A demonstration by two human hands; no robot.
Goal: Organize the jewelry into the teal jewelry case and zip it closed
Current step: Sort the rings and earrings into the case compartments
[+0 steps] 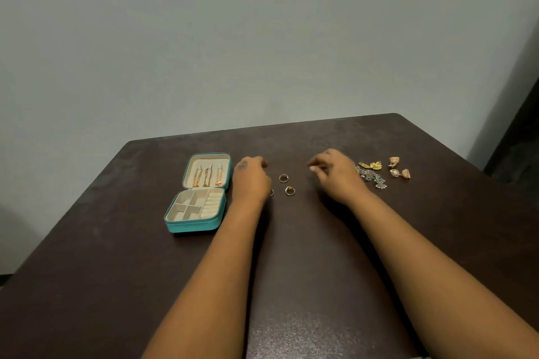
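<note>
open teal case far left, left hand curled over rings, grip unclear, right hand loosely curled, holding nothing, earrings just behind it

Dark brown table against seemingly grey-green wall

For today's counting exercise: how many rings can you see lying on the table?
2 in full view: one ring farther back, one ring nearer, both between the hands. Two more partly show beside the left hand, which may hide others.
</note>
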